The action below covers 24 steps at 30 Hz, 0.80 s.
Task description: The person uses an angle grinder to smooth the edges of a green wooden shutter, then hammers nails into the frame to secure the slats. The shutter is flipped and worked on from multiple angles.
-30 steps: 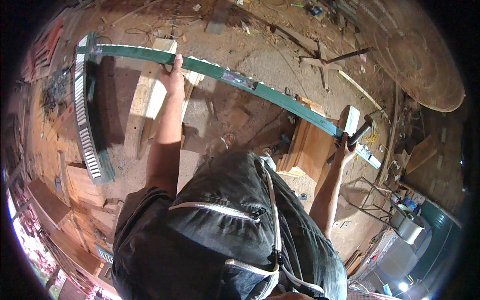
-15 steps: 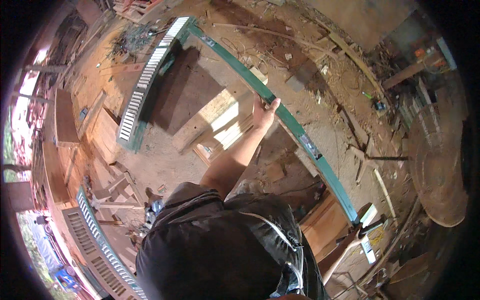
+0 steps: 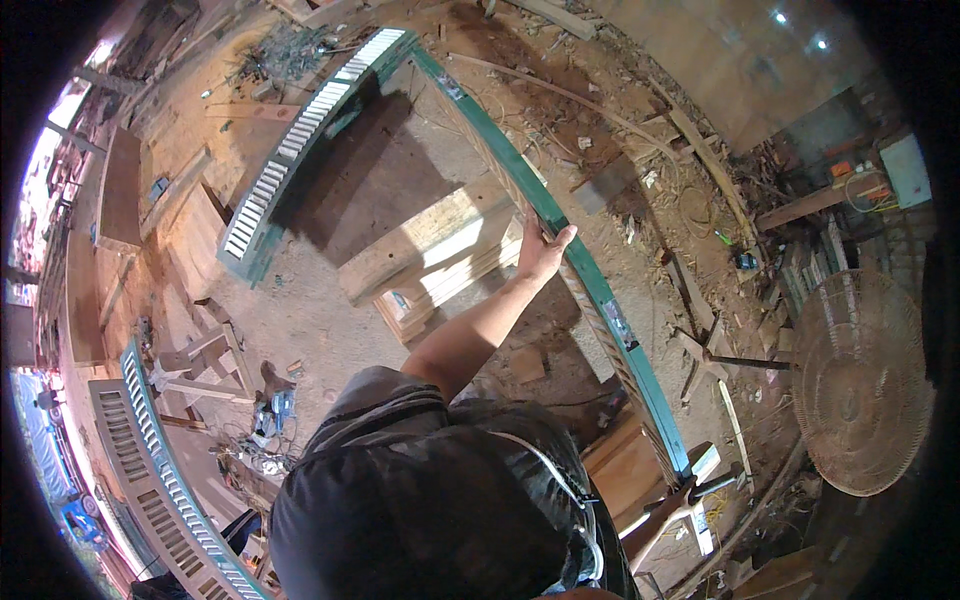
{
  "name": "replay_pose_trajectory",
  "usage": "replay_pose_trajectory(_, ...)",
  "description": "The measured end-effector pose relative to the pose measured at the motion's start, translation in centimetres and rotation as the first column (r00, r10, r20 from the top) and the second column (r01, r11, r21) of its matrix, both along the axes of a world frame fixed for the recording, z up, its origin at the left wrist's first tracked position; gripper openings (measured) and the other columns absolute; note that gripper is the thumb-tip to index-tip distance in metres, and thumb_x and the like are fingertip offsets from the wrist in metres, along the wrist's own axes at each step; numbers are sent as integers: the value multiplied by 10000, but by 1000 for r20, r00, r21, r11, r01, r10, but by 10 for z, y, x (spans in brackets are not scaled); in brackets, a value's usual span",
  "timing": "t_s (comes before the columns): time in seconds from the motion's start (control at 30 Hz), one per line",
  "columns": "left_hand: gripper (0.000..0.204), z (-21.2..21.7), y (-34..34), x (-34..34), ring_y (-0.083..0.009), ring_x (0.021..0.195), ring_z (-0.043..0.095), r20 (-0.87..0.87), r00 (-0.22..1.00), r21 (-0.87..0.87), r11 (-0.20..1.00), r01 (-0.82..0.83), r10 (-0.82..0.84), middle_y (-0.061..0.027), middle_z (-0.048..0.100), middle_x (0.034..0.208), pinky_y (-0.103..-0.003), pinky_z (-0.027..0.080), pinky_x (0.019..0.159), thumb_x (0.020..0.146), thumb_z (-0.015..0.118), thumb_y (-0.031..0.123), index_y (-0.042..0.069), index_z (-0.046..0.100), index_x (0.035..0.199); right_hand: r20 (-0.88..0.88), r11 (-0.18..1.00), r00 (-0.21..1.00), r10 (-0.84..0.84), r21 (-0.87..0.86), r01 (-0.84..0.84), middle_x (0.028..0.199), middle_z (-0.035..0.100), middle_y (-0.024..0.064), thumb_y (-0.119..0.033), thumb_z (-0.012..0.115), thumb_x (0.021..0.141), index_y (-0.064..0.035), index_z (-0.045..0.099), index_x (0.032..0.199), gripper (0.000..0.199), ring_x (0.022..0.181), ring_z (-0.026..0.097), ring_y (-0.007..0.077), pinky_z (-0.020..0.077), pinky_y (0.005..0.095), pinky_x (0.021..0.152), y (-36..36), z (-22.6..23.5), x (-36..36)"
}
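Observation:
A long, narrow green wooden panel stands on edge, running from the far middle to the near right. Slats show along its side facing me. My left hand is closed around its upper edge about midway, thumb on top, beside a dark mark. At the near end, my right hand is closed on the panel, its fingers partly hidden. A dark bar-like handle juts out beside that hand; I cannot make out its tool. At the far end, the panel meets a green louvered shutter with pale slats.
Stacked pale timber lies beyond my left forearm. A round caged fan stands at right, near a wooden cross-shaped stand. More louvered shutters lean at near left, by a blue power tool. Offcuts and shavings cover the ground.
The held panel has swung slightly, its far end rightward and near end leftward in view. More of its slatted side shows. Both hands keep their places on it; my view has shifted too.

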<state>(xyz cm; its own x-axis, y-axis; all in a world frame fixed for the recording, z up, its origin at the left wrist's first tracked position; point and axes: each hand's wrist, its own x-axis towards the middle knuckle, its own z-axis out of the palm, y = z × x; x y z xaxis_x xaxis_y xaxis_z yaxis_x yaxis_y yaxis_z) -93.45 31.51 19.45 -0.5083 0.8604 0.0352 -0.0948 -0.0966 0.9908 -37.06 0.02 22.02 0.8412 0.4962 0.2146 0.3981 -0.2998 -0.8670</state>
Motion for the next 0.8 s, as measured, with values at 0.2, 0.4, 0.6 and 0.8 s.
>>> replay_pose_trajectory(0.2,1075,7,-4,-2,-242,1405,481,32,998,-84,995,54,-52,-164,351,1647,-338,451,1137,933,821,210,10,69,1675,236,994,969,69,62,-86,834,696,233,-85,735,955,95,639,1021,214,640,671,300,616,404,576,-2,-21,23)
replay_pose_trajectory(0.4,1073,9,10,14,-233,1288,573,260,962,69,995,72,-87,-161,463,1551,-342,495,1078,930,828,256,10,94,1674,168,998,986,-20,67,9,828,687,209,-128,743,955,75,637,1016,237,636,661,279,600,395,568,-7,-5,7)
replay_pose_trajectory(0.6,1077,14,-22,-8,-182,1224,595,185,982,-194,978,69,-32,-132,597,1383,-366,563,877,918,826,382,143,120,1695,104,1000,994,-11,-3,11,823,679,184,-170,752,956,55,636,1012,260,632,652,259,585,386,561,-13,-3,-9)
replay_pose_trajectory(0.8,741,33,-23,6,-244,1115,663,477,858,-256,964,-70,189,-99,696,1309,-423,513,990,874,860,465,26,580,1402,34,995,994,-99,14,99,817,670,160,-213,761,956,35,634,1007,283,628,642,238,569,378,554,-55,-7,-32)
